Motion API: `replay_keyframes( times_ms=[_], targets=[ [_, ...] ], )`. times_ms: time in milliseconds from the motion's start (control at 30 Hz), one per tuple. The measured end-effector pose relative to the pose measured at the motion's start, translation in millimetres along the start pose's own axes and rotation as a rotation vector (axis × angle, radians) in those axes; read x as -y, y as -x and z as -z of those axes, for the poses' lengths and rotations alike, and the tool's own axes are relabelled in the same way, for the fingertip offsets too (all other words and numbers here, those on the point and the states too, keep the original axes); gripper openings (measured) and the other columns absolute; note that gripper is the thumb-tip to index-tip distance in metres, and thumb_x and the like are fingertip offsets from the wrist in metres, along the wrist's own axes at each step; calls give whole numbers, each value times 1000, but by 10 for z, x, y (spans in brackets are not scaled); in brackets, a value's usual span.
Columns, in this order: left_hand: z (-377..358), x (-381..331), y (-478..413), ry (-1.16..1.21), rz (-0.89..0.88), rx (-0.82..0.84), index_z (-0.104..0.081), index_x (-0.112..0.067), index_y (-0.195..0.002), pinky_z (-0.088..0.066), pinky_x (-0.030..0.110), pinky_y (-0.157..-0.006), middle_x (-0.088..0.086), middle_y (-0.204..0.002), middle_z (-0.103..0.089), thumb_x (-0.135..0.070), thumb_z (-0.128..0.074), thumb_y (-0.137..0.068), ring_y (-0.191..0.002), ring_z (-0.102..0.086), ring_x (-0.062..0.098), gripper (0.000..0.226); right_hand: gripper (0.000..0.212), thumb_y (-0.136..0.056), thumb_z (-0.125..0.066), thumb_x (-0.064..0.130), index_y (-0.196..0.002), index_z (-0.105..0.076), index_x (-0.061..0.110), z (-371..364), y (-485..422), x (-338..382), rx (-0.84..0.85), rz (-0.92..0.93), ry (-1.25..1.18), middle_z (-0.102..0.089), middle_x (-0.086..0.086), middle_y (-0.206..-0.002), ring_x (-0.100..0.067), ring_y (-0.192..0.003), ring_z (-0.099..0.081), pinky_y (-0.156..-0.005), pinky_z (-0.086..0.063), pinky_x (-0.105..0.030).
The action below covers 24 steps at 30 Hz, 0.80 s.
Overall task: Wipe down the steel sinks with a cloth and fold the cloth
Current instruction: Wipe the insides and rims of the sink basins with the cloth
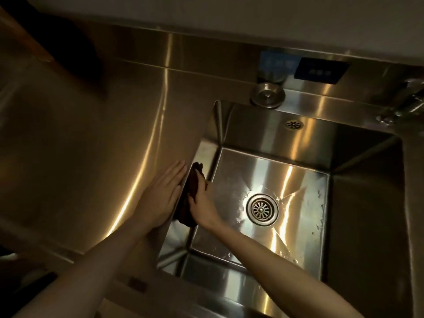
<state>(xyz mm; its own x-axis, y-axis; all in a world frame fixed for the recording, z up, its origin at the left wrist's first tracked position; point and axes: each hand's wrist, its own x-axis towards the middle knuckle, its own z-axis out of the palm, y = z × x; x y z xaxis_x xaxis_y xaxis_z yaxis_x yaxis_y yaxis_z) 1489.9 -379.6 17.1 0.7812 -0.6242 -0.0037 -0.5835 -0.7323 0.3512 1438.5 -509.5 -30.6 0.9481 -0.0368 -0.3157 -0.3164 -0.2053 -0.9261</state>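
The steel sink [263, 134] sits in the right half of a steel worktop [80, 145], and the light is dim and yellow. The left grip [160, 193], a bare hand, lies flat on the worktop just beside the left rim of the sink, palm down. Its fingers are straight and close to each other, and they hold nothing. The right grip [203, 203], also a bare hand, reaches down inside the sink, and its fingers and thumb are clamped round a dark brown cloth [192, 181]. The cloth is bunched and is pressed against the left inner wall of the sink, directly under the rim where the left grip rests. One end of the cloth stands out above the fingers, and the other end hangs below the wrist. Both forearms are bare and come in from the bottom edge of the view. In the middle of the sink floor there is a round drain strainer [262, 209], and wet streaks and drops shine around it and along the right side of the floor. A small overflow hole [294, 124] is in the back wall. On the ledge behind the sink lies a round steel plug [268, 95], and a tap [408, 99] shows at the right edge. Two bluish labels [277, 65] are on the back panel, but their text is too blurred to read.
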Motion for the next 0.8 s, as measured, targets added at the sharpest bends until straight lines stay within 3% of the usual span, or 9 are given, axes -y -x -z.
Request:
replay_keyframes(
  times_ms=[100,200,300,400,467,567,633,700,800],
  targets=[
    [-17,23,9,60,2,-26,-37,-5,-141,-8,18,-116,1,-148,-30,-17,-29,-96,-139,-21,6,47,68,-87,-29,42,-148,-4,30,-132,-241,-282,-6,-105,126,-22,-13,-152,-34,-130,-36,-109,-34,-47],
    [-60,63,47,111,33,-74,-40,-4,-140,-13,20,-116,1,-147,-34,-10,-30,-94,-139,-25,9,48,66,-94,-38,29,-150,-3,28,-82,-465,-519,87,-302,281,-37,-24,-140,-44,-119,-47,-99,-42,-51],
    [-63,84,63,134,103,-133,-44,-2,-137,-14,16,-114,2,-144,-37,-2,-33,-91,-135,-28,8,48,74,-94,-51,23,-152,-5,21,57,-155,-198,123,-198,267,-34,-18,-146,-37,-122,-48,-103,-41,-40],
    [-53,53,58,146,103,-136,-44,-1,-137,-14,15,-114,2,-143,-38,-7,-29,-91,-135,-28,8,48,87,-92,-58,25,-151,5,25,35,495,112,292,-64,152,-16,-1,-153,-21,-134,-34,-109,-30,-23],
    [-15,65,62,154,102,-134,-47,-1,-135,-15,13,-113,3,-141,-41,-9,-28,-91,-133,-31,8,49,90,-92,-57,23,-150,12,25,-125,747,120,341,-30,194,-6,0,-156,-21,-138,-28,-112,-27,-24],
    [67,201,-101,96,36,-125,-55,-4,-128,-28,25,-109,9,-133,-54,-8,-30,-86,-124,-42,15,49,88,-93,-55,17,-149,14,17,-253,515,-186,315,-115,326,-6,-10,-156,-29,-135,-32,-114,-28,-32],
    [101,304,-293,29,11,-100,-52,-6,-132,-31,37,-109,9,-136,-51,-12,-31,-88,-128,-39,17,49,89,-91,-57,16,-150,10,15,-209,313,-279,310,-197,348,-15,-13,-155,-31,-131,-39,-110,-34,-34],
    [118,336,-483,-9,38,-65,-44,-7,-138,-25,36,-113,7,-144,-43,-23,-28,-92,-136,-30,15,52,91,-88,-61,12,-151,3,16,-42,146,-156,231,-166,295,-23,-11,-154,-29,-128,-43,-107,-36,-31],
    [78,251,-589,-34,24,2,-36,-8,-143,-15,31,-116,5,-151,-34,-34,-24,-92,-141,-23,14,59,87,-82,-64,2,-151,-12,13,379,-245,222,-24,9,232,-28,-12,-151,-26,-134,-35,-109,-24,-23]
  ],
)
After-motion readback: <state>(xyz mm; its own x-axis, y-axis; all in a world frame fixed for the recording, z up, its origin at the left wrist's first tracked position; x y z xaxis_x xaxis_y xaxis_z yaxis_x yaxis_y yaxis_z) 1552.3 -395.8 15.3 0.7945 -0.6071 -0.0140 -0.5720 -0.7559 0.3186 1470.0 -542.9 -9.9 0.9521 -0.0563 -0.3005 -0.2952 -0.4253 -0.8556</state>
